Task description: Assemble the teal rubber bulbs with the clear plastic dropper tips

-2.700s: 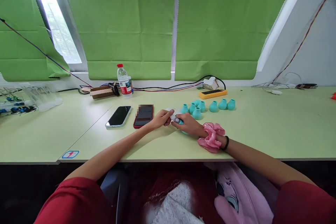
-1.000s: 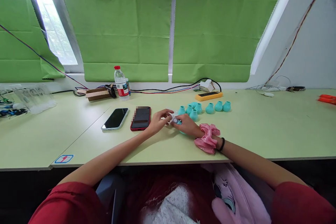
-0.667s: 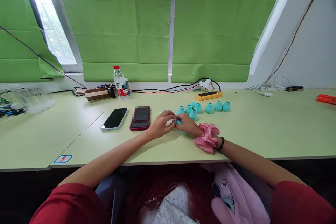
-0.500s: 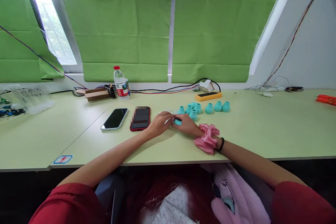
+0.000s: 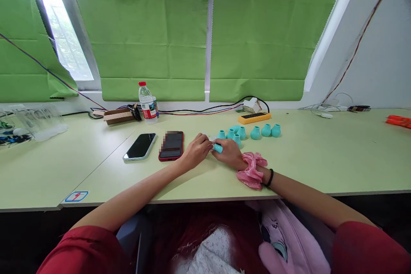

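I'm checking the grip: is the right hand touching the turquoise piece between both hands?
Touching. The head view shows the right hand closed on the turquoise piece, with no gap between them.

Tabletop (image 5: 308, 160) stood before the blinds (image 5: 154, 30). Left hand (image 5: 196, 150) and right hand (image 5: 227, 153) were side by side over its middle, piece (image 5: 217, 148) between them. Pot cluster (image 5: 230, 133) sat just behind the right hand; row of three pots (image 5: 266, 130) to the cluster's right. Behind the pots: device (image 5: 254, 118), then adapter (image 5: 252, 105) near the rear edge. Left of the left hand lay the inner phone (image 5: 175, 146); farther left, the outer phone (image 5: 140, 147). Behind the phones: bottle (image 5: 148, 109), box (image 5: 118, 116) to its left, can (image 5: 156, 105) behind on its right. Far left: containers (image 5: 45, 123). Front left edge: sticker (image 5: 76, 196)
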{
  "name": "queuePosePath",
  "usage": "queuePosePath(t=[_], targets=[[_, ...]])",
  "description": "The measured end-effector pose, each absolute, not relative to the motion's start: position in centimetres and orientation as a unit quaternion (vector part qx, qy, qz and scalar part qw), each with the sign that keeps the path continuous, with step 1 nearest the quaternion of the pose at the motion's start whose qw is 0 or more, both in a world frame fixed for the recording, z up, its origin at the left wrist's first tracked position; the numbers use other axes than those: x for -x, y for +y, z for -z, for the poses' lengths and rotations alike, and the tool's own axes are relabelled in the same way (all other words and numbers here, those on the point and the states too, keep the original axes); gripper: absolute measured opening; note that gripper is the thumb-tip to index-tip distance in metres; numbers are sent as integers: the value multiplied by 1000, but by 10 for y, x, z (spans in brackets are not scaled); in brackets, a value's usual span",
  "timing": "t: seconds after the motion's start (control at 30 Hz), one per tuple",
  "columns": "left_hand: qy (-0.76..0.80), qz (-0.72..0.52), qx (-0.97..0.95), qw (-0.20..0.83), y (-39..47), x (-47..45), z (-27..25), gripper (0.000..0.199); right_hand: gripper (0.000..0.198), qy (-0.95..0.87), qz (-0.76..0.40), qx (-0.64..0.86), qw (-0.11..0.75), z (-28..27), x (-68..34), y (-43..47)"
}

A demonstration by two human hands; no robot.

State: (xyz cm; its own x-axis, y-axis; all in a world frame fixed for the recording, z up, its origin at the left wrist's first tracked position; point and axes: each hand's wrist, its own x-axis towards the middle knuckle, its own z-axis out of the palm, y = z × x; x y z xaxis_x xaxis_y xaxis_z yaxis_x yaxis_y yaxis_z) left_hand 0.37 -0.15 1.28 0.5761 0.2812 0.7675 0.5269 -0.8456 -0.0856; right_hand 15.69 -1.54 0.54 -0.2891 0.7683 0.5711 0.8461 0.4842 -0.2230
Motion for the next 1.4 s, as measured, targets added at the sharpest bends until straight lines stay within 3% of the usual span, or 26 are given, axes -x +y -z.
queuePosePath(t=[0.2, 0.47, 0.67, 1.0, 1.17, 1.4], targets=[[-238, 372, 889, 126, 1, 1, -17, 18, 25, -790, 111, 514, 315, -3, -159, -12], [-320, 234, 879, 265, -5, -1, -18, 22, 26, -802, 163, 488, 304, -4, -161, -11], [-424, 141, 873, 195, -9, -2, -22, 23, 25, -787, 81, 517, 327, -9, -157, -13], [-412, 219, 875, 128, -13, 0, -23, 26, 25, -751, -21, 498, 433, -14, -158, -5], [-385, 261, 877, 121, -15, 0, -23, 24, 23, -723, -8, 501, 475, -13, -167, 0], [-429, 190, 876, 111, 1, 0, -12, 22, 21, -753, -1, 456, 474, -14, -162, -7]])
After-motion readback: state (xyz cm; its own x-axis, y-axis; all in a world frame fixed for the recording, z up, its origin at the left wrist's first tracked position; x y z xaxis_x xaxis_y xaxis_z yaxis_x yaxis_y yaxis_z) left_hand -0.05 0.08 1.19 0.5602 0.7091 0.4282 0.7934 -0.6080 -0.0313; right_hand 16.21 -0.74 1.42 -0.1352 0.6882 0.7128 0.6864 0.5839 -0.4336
